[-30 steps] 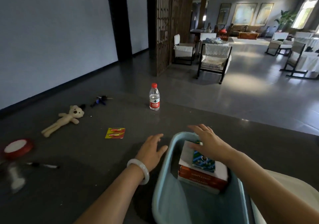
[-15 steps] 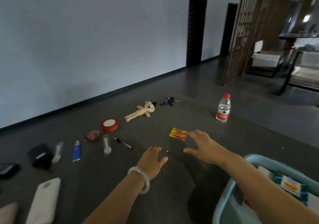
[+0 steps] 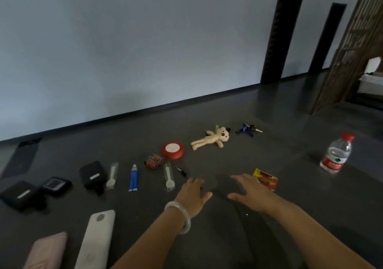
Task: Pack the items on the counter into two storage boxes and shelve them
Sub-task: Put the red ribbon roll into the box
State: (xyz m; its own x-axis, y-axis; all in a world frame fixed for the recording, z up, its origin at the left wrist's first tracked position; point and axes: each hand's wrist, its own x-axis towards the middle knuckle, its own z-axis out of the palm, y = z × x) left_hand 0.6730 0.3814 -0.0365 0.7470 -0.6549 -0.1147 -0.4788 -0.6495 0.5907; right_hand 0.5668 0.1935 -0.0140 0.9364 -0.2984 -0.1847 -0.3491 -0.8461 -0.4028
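Yellow-red pack (image 3: pixel 267 179) is seen flat on dark tabletop (image 3: pixel 306 196), right at tips of r. hand (image 3: pixel 251 194) fingers (image 3: pixel 241 180), which are spread, nothing gripped; contact can't be told. L. hand (image 3: pixel 192 194) is spread alongside, near black pen (image 3: pixel 182 172).

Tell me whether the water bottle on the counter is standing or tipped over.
Standing. The water bottle rests on its base on the counter, with its red cap on top and its label band level.
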